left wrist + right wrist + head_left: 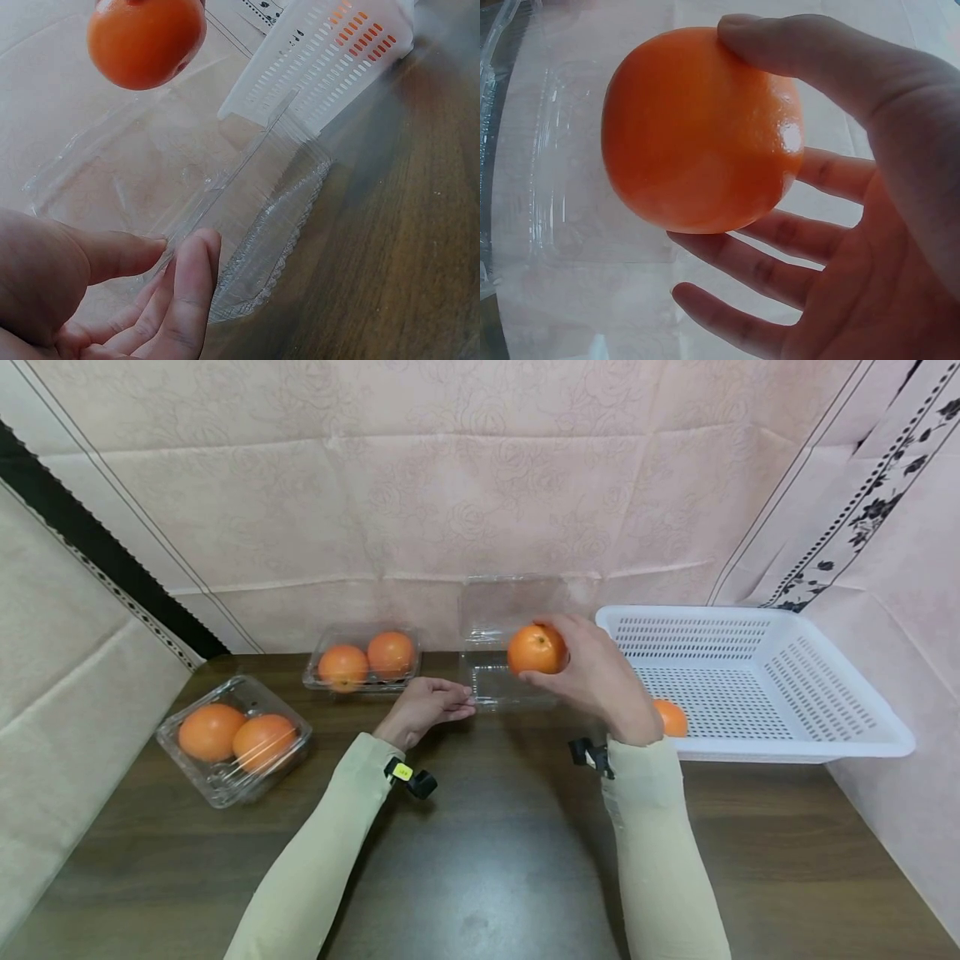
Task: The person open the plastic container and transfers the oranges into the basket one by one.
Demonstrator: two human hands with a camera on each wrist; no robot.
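In the head view, my right hand (pixel 596 672) holds an orange (pixel 536 649) above a clear plastic clamshell box (pixel 495 683) whose lid (pixel 510 602) stands raised at the back. The right wrist view shows the thumb on one side of the orange (pixel 701 131) and fingers on the other. My left hand (pixel 431 706) is at the box's left edge; in the left wrist view its thumb and forefinger pinch the rim of the clear box (pixel 255 217). No fruit lies inside this box.
A white perforated basket (pixel 757 747) stands on the right with an orange (pixel 671 718) in its near left corner, partly behind my right wrist. On the left are two closed clear boxes, one farther back (pixel 363 683) and one nearer (pixel 225 789), each holding two oranges.
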